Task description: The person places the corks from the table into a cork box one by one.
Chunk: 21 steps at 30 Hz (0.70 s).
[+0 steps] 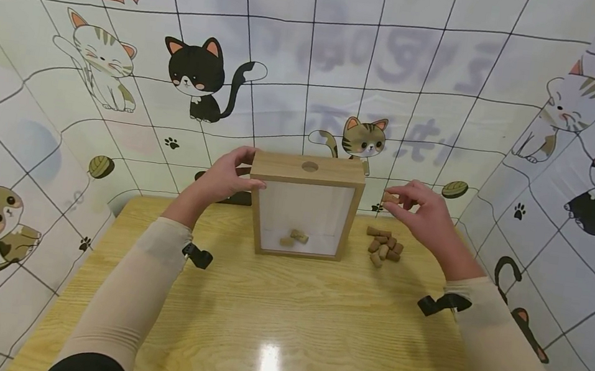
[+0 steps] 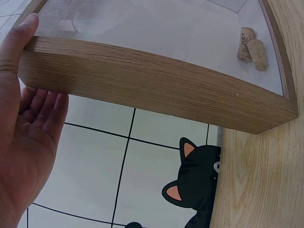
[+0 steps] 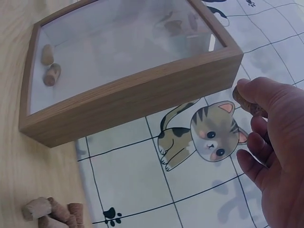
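A shadow-box frame (image 1: 306, 179) of light wood with a clear front stands upright on the table, a round hole (image 1: 309, 166) in its top. Corks (image 1: 299, 236) lie at the bottom inside it, seen through the pane. My left hand (image 1: 225, 177) holds the box by its upper left corner, thumb (image 2: 24, 35) on the front and fingers behind the side. To the right of the box, my right hand (image 1: 422, 217) pinches a wine cork (image 3: 247, 100) between thumb and fingers, raised near the height of the box top.
A pile of several loose corks (image 1: 384, 247) lies on the wooden table (image 1: 258, 312), right of the box. Behind and at both sides hangs a white sheet (image 1: 271, 82) printed with cats and grid lines. A dark object (image 1: 237, 198) shows partly behind my left hand.
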Each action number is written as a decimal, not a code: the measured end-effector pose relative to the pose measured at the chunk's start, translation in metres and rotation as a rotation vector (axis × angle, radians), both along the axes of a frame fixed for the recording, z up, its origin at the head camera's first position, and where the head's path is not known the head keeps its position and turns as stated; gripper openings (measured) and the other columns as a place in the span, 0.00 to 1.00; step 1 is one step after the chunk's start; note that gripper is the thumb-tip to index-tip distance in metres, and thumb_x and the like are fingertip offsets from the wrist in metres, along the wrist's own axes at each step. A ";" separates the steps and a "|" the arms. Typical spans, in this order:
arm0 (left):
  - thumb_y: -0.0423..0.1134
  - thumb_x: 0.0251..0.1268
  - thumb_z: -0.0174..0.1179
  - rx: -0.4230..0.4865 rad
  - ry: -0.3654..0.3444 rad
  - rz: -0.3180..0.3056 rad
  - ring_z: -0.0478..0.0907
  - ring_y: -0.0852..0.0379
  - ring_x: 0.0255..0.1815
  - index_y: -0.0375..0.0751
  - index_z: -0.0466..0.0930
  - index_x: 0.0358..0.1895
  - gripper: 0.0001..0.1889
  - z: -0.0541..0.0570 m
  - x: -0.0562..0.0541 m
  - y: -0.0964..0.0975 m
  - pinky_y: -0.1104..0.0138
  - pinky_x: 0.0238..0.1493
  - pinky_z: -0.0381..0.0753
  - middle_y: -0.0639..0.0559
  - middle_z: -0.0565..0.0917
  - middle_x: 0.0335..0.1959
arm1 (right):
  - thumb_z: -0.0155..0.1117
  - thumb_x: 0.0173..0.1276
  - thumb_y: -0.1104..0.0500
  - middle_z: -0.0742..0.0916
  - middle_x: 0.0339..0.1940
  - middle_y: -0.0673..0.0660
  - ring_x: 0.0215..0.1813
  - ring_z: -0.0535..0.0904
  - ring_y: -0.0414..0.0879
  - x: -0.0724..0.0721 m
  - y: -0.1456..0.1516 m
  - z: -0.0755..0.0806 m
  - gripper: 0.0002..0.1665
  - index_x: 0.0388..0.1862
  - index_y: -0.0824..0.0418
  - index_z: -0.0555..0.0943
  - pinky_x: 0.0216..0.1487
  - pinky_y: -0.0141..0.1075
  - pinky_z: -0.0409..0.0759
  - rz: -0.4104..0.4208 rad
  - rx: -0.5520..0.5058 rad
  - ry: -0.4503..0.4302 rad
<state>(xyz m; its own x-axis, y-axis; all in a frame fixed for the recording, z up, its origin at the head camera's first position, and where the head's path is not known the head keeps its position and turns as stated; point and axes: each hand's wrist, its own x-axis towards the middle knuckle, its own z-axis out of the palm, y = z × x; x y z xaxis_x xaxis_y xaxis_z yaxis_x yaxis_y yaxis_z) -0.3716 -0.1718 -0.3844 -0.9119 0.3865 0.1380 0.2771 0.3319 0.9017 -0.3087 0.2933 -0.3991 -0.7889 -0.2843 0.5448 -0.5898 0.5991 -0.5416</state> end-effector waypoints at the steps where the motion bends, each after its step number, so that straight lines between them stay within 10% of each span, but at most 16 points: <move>1: 0.38 0.67 0.81 0.002 0.000 0.001 0.73 0.38 0.77 0.41 0.68 0.81 0.42 0.000 0.000 0.000 0.44 0.72 0.80 0.40 0.74 0.73 | 0.77 0.75 0.65 0.82 0.38 0.53 0.40 0.75 0.45 -0.001 -0.001 0.003 0.15 0.59 0.61 0.92 0.42 0.34 0.73 0.003 -0.002 0.005; 21: 0.37 0.66 0.81 0.018 0.008 -0.013 0.75 0.39 0.75 0.42 0.69 0.80 0.42 -0.005 -0.005 -0.001 0.44 0.69 0.83 0.42 0.75 0.71 | 0.79 0.74 0.63 0.83 0.41 0.57 0.40 0.75 0.46 -0.015 -0.031 0.046 0.14 0.57 0.59 0.93 0.42 0.35 0.72 0.011 0.001 0.044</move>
<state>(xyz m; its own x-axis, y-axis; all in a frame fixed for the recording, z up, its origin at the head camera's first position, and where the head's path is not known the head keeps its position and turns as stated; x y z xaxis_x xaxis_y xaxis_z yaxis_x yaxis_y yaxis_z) -0.3770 -0.1731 -0.3897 -0.9055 0.3960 0.1524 0.2887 0.3118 0.9052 -0.3240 0.2624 -0.3532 -0.7611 -0.2931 0.5786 -0.6196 0.5927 -0.5146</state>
